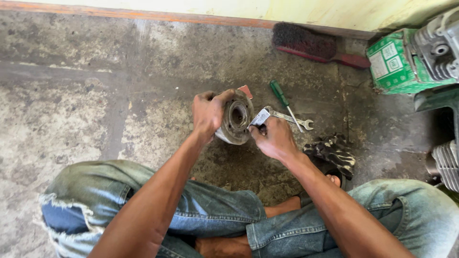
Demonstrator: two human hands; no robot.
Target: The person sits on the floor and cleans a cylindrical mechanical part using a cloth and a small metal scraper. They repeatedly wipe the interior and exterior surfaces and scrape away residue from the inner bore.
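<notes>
The hub (235, 118), a round grey metal part with a dark bore, is held off the floor (71, 95) above the person's crossed legs. Its open face is turned toward the camera and a little to the right, so its axis runs roughly up from the floor toward the viewer. The left hand (208, 114) is closed around the hub's left rim, thumb over the top edge. The right hand (273, 138) pinches a small folded grey sheet (260, 116), pressed against the hub's right rim.

Just right of the hands a spanner (292, 119) lies on the floor, crossed by a green-handled screwdriver (283, 98) that points down and right. A crumpled dark rag (333, 152) sits near the right knee. Toward the far edge of the floor, by the wall, lies a red brush (313, 45); at the right corner stand a green box (397, 62) and a finned engine part (440, 43).
</notes>
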